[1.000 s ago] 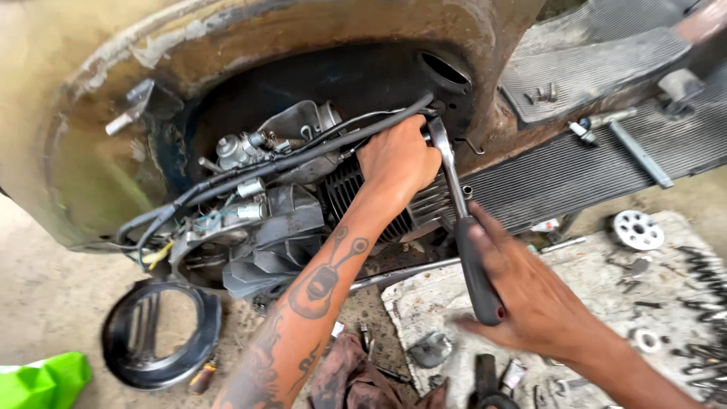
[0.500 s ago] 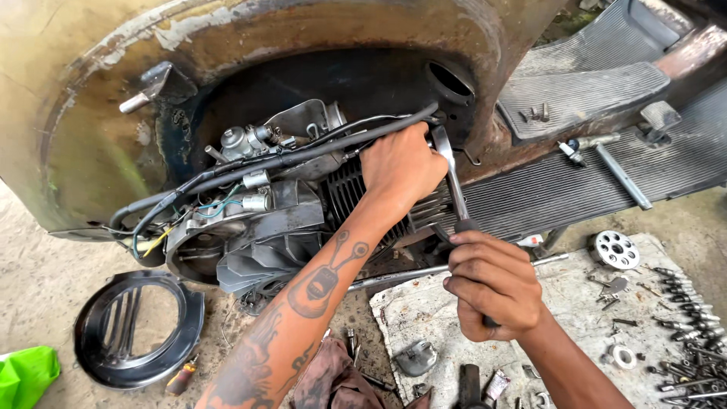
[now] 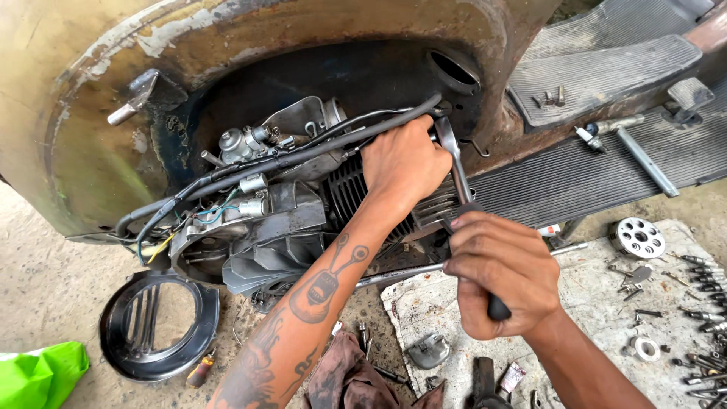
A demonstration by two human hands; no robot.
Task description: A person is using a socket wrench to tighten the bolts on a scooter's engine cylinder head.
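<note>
I am closing my right hand (image 3: 503, 276) fully around the black handle of the ratchet wrench (image 3: 462, 204), while my left hand (image 3: 405, 163) is pressing over its chrome head, up at the top of the engine (image 3: 288, 220) inside the scooter's rusty body shell (image 3: 250, 45). That left grip is curling down over the head, so I cannot tell what exactly sits under the palm.

As I see it, the wrench could be slipping off the fastener if I am pulling at an angle, and my knuckles would be going straight into the sharp cooling fins (image 3: 356, 193) just beside them. The black hose (image 3: 303, 155) is running right under my left wrist, so a sudden jerk could be snagging it.

The shell is flaking, dull and pitted; the engine casing is grey cast metal, greasy. The round black fan cover (image 3: 155, 329) is lying on the concrete floor, and small bolts (image 3: 704, 284) are lying scattered over a pale sheet (image 3: 598, 303).
</note>
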